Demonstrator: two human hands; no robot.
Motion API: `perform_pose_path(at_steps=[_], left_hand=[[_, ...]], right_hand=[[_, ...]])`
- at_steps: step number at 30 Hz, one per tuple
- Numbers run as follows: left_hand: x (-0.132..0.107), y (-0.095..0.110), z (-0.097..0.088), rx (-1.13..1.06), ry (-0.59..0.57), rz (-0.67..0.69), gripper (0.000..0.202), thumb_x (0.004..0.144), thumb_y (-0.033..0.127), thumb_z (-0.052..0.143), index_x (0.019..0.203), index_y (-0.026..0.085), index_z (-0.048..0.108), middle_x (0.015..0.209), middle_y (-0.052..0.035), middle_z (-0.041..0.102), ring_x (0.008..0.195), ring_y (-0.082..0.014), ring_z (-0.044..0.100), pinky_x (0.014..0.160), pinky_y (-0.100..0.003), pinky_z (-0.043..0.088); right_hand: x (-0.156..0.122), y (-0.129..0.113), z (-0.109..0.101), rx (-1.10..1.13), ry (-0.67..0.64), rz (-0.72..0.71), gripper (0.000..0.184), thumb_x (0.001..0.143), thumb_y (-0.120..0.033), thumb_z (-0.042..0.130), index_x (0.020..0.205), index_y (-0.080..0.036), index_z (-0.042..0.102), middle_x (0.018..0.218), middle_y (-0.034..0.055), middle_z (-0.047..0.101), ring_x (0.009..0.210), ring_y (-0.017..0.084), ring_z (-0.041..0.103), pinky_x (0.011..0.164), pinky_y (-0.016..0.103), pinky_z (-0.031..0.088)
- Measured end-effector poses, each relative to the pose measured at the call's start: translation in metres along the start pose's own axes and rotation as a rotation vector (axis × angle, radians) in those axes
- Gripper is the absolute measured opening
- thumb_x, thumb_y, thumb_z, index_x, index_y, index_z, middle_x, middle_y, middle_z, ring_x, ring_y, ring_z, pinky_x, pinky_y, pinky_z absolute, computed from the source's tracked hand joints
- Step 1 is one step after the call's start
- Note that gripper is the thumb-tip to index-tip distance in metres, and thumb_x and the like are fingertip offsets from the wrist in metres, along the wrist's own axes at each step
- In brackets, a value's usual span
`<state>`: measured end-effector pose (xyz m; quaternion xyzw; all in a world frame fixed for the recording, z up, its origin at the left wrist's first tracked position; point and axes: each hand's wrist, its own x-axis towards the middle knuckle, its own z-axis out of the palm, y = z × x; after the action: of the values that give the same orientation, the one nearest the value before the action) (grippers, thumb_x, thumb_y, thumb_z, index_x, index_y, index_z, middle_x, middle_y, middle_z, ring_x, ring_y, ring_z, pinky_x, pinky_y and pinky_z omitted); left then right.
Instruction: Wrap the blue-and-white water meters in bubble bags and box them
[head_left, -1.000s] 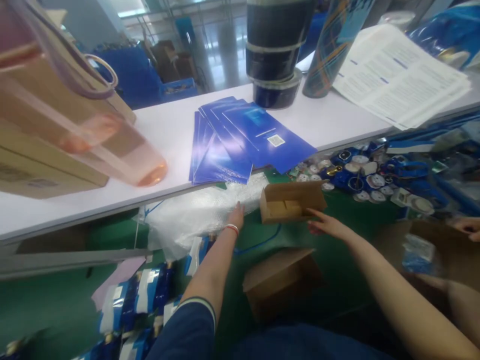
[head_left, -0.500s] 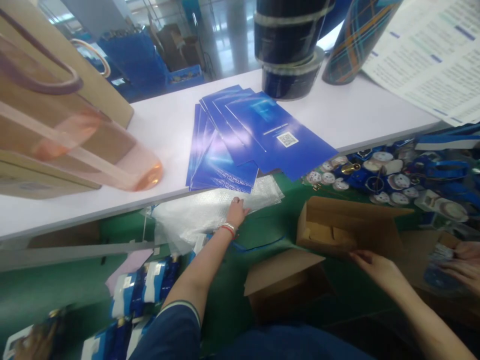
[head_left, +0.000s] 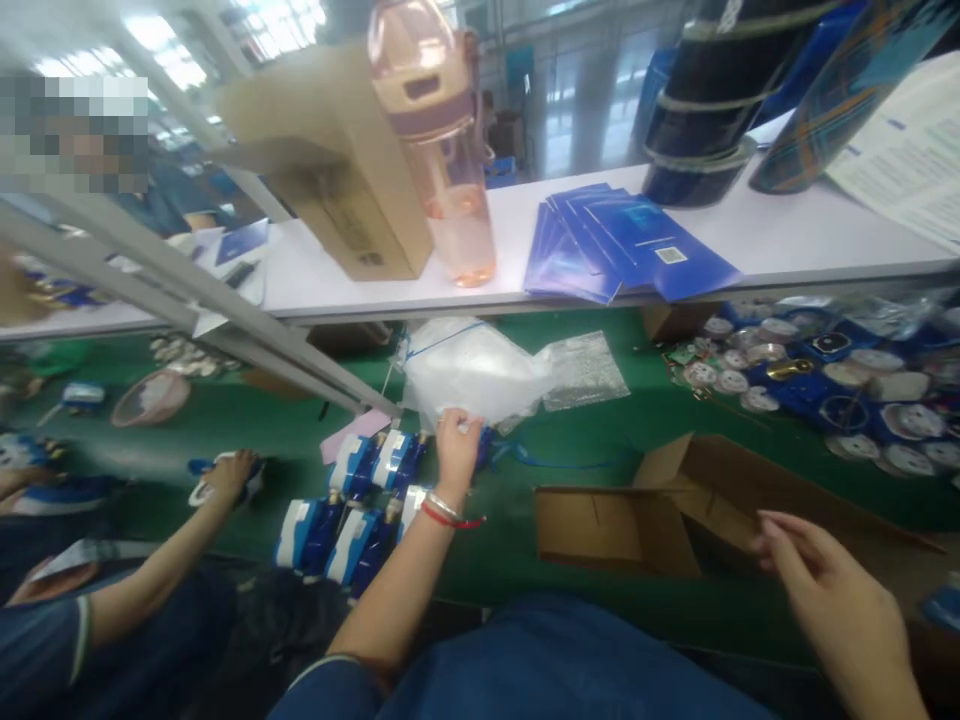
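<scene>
My left hand (head_left: 459, 450), wearing bracelets at the wrist, has its fingers pinched at the lower edge of a heap of clear plastic bags (head_left: 472, 370). A bubble-wrap sheet (head_left: 589, 370) lies against the heap's right end. Just below and left of this hand stand several blue-and-white devices with brass-coloured ends (head_left: 352, 545). My right hand (head_left: 832, 580) hovers by the open cardboard boxes, fingers loosely extended, with nothing visible in them. One open box (head_left: 585, 525) is to its left; another with raised flaps (head_left: 690, 465) sits behind.
A shelf (head_left: 514, 205) across the front bears blue leaflets (head_left: 637, 240), a pink bottle (head_left: 457, 200) and a tall carton (head_left: 352, 170). Loose parts (head_left: 810, 370) are heaped at right. At left, a co-worker's hand (head_left: 232, 475) rests on a device, beside a slanting metal post (head_left: 247, 320).
The view has swung left. My left hand has moved from the bubble wrap to the near edge of the plastic bags. My right hand has come off the box edge.
</scene>
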<state>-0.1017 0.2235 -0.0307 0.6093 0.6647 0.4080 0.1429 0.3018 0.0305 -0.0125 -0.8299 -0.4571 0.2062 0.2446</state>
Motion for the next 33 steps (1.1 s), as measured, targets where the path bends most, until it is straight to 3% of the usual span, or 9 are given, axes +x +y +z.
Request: perform_pose_path(at_steps=[3, 6, 8, 14, 20, 26, 28, 31, 33], left_hand=[[-0.063, 0.014, -0.058, -0.116, 0.053, -0.077, 0.012, 0.079, 0.025, 0.061, 0.08, 0.019, 0.051, 0.089, -0.0018, 0.056, 0.089, -0.0169, 0.053, 0.085, -0.031, 0.04], [-0.142, 0.026, -0.11, -0.194, 0.007, -0.07, 0.009, 0.081, 0.023, 0.057, 0.079, 0.02, 0.049, 0.096, -0.0036, 0.057, 0.095, -0.0176, 0.054, 0.089, -0.032, 0.04], [-0.198, 0.022, -0.141, -0.19, -0.087, -0.067, 0.006, 0.083, 0.022, 0.055, 0.079, 0.021, 0.05, 0.096, -0.0047, 0.059, 0.097, -0.0187, 0.055, 0.09, -0.033, 0.041], [-0.328, -0.045, -0.239, -0.136, -0.251, -0.348, 0.023, 0.078, 0.033, 0.063, 0.096, 0.021, 0.055, 0.107, -0.0081, 0.061, 0.104, -0.0225, 0.055, 0.091, -0.036, 0.042], [-0.372, -0.109, -0.297, -0.325, -0.006, -0.705, 0.041, 0.078, 0.047, 0.06, 0.101, 0.014, 0.062, 0.079, -0.004, 0.063, 0.067, -0.0147, 0.058, 0.064, -0.026, 0.044], [-0.382, -0.159, -0.345, -0.405, 0.437, -0.866, 0.036, 0.071, 0.043, 0.061, 0.093, 0.014, 0.063, 0.075, -0.0013, 0.062, 0.063, -0.0127, 0.056, 0.057, -0.022, 0.042], [-0.382, -0.167, -0.359, -0.312, 0.443, -0.903, 0.037, 0.07, 0.044, 0.061, 0.091, 0.015, 0.063, 0.068, 0.0012, 0.06, 0.058, -0.0118, 0.053, 0.054, -0.022, 0.04], [-0.382, -0.172, -0.367, -0.182, 0.428, -0.972, 0.041, 0.068, 0.052, 0.062, 0.087, 0.016, 0.063, 0.056, 0.0053, 0.05, 0.048, -0.01, 0.045, 0.048, -0.021, 0.034], [-0.385, -0.173, -0.363, -0.183, 0.436, -1.019, 0.045, 0.067, 0.057, 0.062, 0.086, 0.016, 0.062, 0.054, 0.0058, 0.048, 0.047, -0.0103, 0.044, 0.047, -0.022, 0.034]], right_hand=[[-0.052, -0.094, 0.014, 0.321, -0.185, -0.151, 0.041, 0.083, -0.056, 0.048, 0.105, -0.024, 0.061, 0.092, 0.0066, 0.07, 0.081, 0.023, 0.067, 0.076, 0.036, 0.053], [-0.104, -0.163, 0.066, 0.52, -0.578, -0.333, 0.042, 0.085, -0.053, 0.047, 0.112, -0.021, 0.056, 0.108, 0.0095, 0.067, 0.091, 0.023, 0.066, 0.078, 0.034, 0.052], [-0.138, -0.189, 0.11, 0.409, -0.644, -0.411, 0.038, 0.085, -0.049, 0.05, 0.107, -0.019, 0.057, 0.106, 0.0112, 0.067, 0.092, 0.024, 0.064, 0.078, 0.035, 0.05], [-0.265, -0.208, 0.207, 0.047, -0.677, -0.762, 0.012, 0.086, -0.023, 0.045, 0.091, -0.017, 0.054, 0.087, 0.008, 0.063, 0.08, 0.019, 0.058, 0.072, 0.028, 0.04], [-0.364, -0.216, 0.251, 0.078, -1.001, -1.066, 0.01, 0.079, -0.016, 0.05, 0.086, -0.016, 0.057, 0.087, 0.0056, 0.062, 0.079, 0.017, 0.055, 0.071, 0.027, 0.04], [-0.278, -0.224, 0.267, 0.172, -1.413, -0.748, 0.028, 0.087, -0.032, 0.05, 0.107, -0.017, 0.062, 0.101, 0.0039, 0.067, 0.087, 0.016, 0.061, 0.079, 0.026, 0.045], [-0.224, -0.238, 0.281, 0.019, -1.241, -0.741, 0.034, 0.089, -0.038, 0.048, 0.112, -0.017, 0.061, 0.108, 0.0054, 0.066, 0.093, 0.016, 0.06, 0.083, 0.025, 0.044], [-0.152, -0.276, 0.311, -0.253, -0.707, -0.751, 0.041, 0.089, -0.033, 0.048, 0.122, -0.01, 0.055, 0.124, 0.0135, 0.057, 0.111, 0.021, 0.052, 0.096, 0.029, 0.037], [-0.122, -0.303, 0.331, -0.314, -0.576, -0.786, 0.045, 0.086, -0.027, 0.052, 0.126, -0.005, 0.05, 0.133, 0.0198, 0.049, 0.123, 0.027, 0.042, 0.104, 0.036, 0.029]])
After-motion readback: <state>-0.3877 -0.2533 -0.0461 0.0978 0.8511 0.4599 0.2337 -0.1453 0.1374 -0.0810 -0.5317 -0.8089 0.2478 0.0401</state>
